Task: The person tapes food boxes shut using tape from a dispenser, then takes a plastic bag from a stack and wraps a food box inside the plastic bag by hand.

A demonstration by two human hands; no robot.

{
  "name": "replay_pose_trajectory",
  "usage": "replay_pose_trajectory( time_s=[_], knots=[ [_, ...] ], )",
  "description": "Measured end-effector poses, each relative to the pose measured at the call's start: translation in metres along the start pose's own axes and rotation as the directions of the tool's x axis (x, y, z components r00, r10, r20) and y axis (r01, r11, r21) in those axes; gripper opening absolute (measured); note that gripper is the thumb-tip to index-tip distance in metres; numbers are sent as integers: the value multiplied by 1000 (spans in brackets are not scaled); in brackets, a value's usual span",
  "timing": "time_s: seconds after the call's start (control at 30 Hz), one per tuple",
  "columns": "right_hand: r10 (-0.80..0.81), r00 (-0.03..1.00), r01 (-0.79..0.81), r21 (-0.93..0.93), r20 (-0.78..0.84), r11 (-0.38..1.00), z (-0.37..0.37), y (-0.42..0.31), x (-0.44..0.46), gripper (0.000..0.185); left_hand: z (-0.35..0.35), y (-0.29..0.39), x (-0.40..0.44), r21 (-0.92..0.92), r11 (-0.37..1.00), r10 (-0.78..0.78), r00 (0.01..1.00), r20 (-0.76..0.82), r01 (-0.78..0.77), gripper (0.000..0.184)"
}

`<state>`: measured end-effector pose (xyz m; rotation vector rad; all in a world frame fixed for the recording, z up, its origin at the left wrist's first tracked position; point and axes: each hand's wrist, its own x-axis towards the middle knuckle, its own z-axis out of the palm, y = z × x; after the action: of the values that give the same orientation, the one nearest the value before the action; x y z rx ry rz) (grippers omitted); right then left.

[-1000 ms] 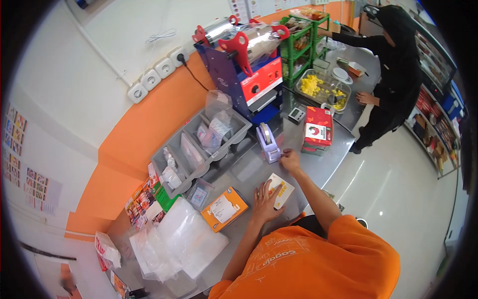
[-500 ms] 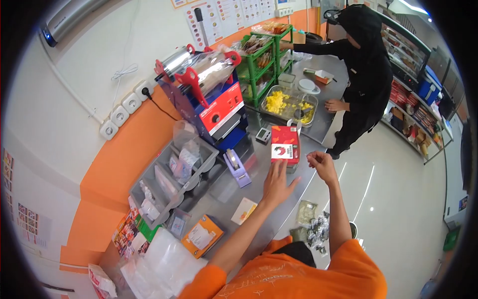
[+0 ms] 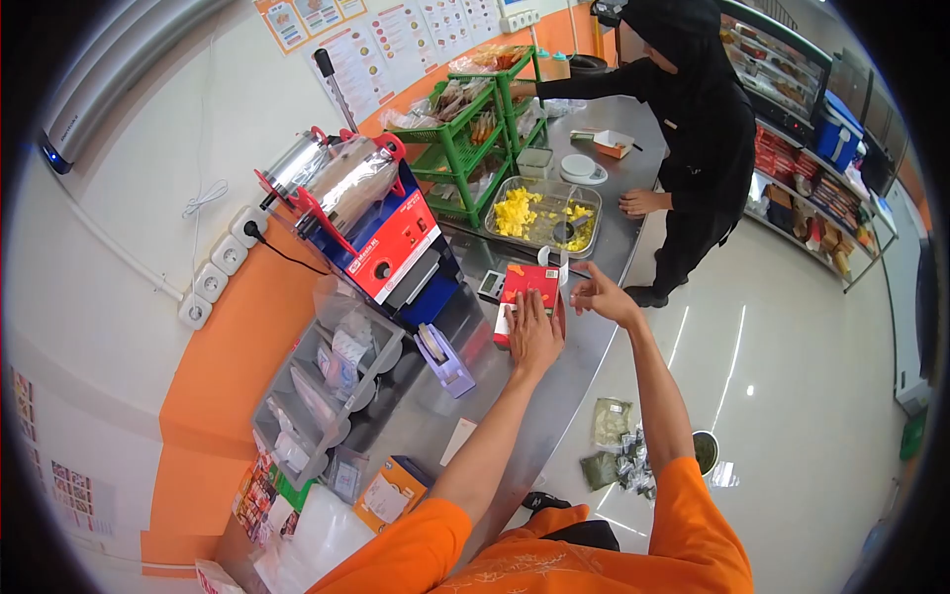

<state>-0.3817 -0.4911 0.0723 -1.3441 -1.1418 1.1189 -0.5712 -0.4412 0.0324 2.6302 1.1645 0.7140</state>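
Note:
A red box with a white panel sits on the steel counter. My left hand lies over its near part with the fingers stretched out, pressing on the top. Just right of the box, my right hand has its fingers drawn together near the box's far right corner; what they hold, if anything, is too small to make out. A white curved piece shows at the box's far edge. Against the box's left side is a small timer-like device. A purple tape dispenser stands nearer on the counter.
Beyond the box is a clear tray of yellow food with a dark ladle. Left stand a red and blue sealing machine, green racks and a grey divided bin. A person in black leans at the far end.
My left hand now rests farther over the box top. My right hand has moved in from the right, close to the box's far corner. The whole view has shifted.

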Motion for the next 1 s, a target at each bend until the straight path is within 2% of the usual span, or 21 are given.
replay_pose_trajectory(
  time_s=[0.13, 0.23, 0.4, 0.53, 0.8, 0.87, 1.0],
  knots=[
    [134, 984, -140, 43, 114, 989, 3, 10, 25, 71, -6, -2, -2, -56, 998, 1, 1000, -8, -2, 63],
    [194, 972, -202, 41, 136, 979, 8, 18, 37, 75, -5, -1, -1, -52, 998, 23, 999, -35, -25, 60],
    [236, 969, -233, -45, 67, 971, 12, 20, 46, 80, -3, -5, -2, 8, 996, 93, 994, -59, -93, 50],
    [268, 963, -266, -66, 33, 962, 14, 20, 45, 82, 0, -6, -1, -2, 997, 80, 995, -60, -80, 44],
    [274, 959, -283, 233, 70, 930, 6, 36, 36, 83, -2, -5, -2, -46, 997, 57, 996, -75, -61, 41],
    [256, 966, -256, 267, 35, 929, 8, 36, 32, 86, -6, -5, -3, -71, 996, 44, 997, -57, -48, 42],
    [273, 944, -273, 26, -188, 962, 13, 56, 32, 103, -4, -9, -3, -44, 997, 59, 998, -26, -61, 47]
  ],
)
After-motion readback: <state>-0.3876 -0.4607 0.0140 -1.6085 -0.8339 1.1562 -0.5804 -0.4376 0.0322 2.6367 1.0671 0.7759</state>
